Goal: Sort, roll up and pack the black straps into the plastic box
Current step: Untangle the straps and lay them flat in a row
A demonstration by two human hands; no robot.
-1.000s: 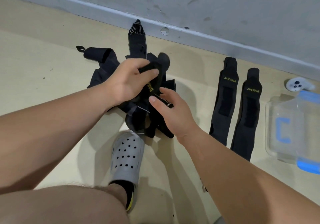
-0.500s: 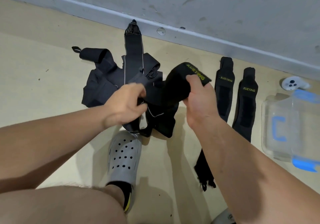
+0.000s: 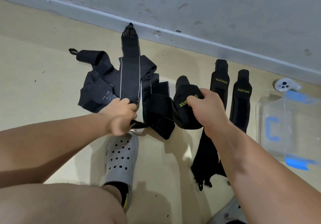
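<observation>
A tangled pile of black straps lies on the beige floor by the wall. One long strap with grey edges runs from the pile up to the skirting. My left hand grips strap material at the pile's near edge. My right hand holds a black strap with yellow XUEYING lettering, lifted to the right of the pile, its tail hanging down under my forearm. Two more XUEYING straps lie flat side by side further right. The clear plastic box with blue clips stands at the far right.
A white controller lies near the wall behind the box. My grey perforated clog stands just below the pile, and my bare knee fills the lower left. The grey skirting and wall run along the top.
My right hand has drawn the XUEYING strap out of the pile and to the right, toward the two flat straps. My left hand shifted down to the pile's near edge.
</observation>
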